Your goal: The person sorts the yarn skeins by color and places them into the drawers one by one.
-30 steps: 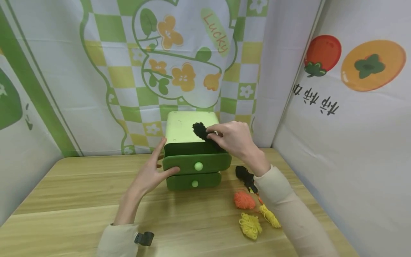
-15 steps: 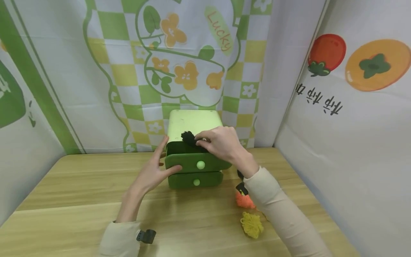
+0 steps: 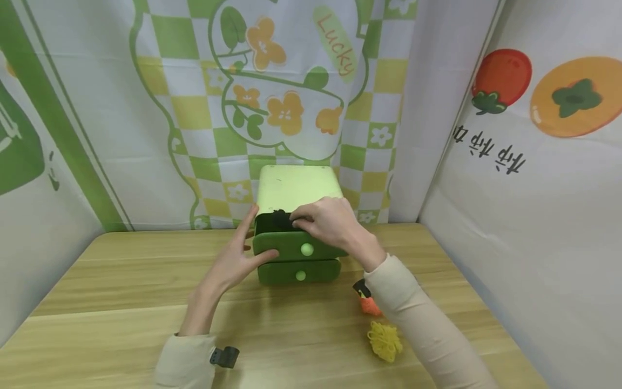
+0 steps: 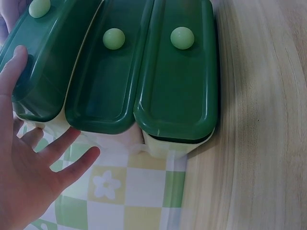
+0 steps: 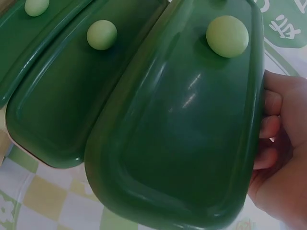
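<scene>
A small cabinet with a light green top (image 3: 298,186) and dark green drawers stands against the back wall. Its top drawer (image 3: 325,249) is pulled out. My right hand (image 3: 330,221) pinches a bundle of black yarn (image 3: 278,218) down in that drawer's opening, at the cabinet's front edge. From the right wrist view, its curled fingers are behind the drawer front and the yarn is hidden. My left hand (image 3: 228,265) rests at the left side, thumb on the drawer front (image 4: 38,76), straight fingers spread along the cabinet's side.
On the table right of the cabinet lie orange yarn (image 3: 370,307) and a yellow yarn bundle (image 3: 385,341), with a black piece (image 3: 362,287) beside the orange. My right sleeve (image 3: 418,313) covers part of that area. Printed cloth walls (image 3: 218,178) close in the back and sides.
My right hand has moved left and down, lowering the black yarn from above the cabinet top into the open drawer. My left hand has kept its place on the drawer.
</scene>
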A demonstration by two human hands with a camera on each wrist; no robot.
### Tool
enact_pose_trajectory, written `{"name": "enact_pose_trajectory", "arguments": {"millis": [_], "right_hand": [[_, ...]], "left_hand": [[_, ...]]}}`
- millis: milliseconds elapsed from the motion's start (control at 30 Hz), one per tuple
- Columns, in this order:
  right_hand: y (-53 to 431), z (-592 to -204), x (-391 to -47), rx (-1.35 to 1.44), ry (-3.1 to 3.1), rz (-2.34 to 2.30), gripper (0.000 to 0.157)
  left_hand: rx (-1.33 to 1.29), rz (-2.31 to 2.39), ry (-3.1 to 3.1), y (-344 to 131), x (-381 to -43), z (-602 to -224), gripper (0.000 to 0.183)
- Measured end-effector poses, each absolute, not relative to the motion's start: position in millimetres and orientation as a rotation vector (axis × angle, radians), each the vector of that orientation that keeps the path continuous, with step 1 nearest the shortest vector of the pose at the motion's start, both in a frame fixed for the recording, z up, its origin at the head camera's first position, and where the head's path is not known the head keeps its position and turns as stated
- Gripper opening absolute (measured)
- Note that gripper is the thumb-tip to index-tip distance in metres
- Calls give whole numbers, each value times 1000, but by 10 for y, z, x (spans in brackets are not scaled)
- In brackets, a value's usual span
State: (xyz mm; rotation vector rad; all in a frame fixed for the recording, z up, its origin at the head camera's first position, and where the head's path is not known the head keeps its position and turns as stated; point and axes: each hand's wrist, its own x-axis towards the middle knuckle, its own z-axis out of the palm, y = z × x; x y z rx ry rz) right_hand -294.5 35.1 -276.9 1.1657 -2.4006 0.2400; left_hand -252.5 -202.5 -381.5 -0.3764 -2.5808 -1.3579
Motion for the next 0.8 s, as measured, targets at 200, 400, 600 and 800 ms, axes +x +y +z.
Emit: {"name": "enact_pose_trajectory", "arguments": {"millis": [200, 400, 600, 800], "right_hand": [[319, -2762, -2962, 1149, -2477, 286, 10], [324, -2725, -2948, 1118, -2545, 311, 17], [392, -2690, -2947, 1082, -2541, 408, 19], [533, -2683, -2978, 1047, -2513, 489, 20]], "left_hand": [[-378, -1356, -2580, -2018, -2520, -3800, 105], [-399, -1365, -2562, -2019, -2522, -3803, 106], [-403, -1367, -2560, -2026, -2525, -3801, 104], [-402, -1365, -2565, -2022, -2525, -3808, 104]]}}
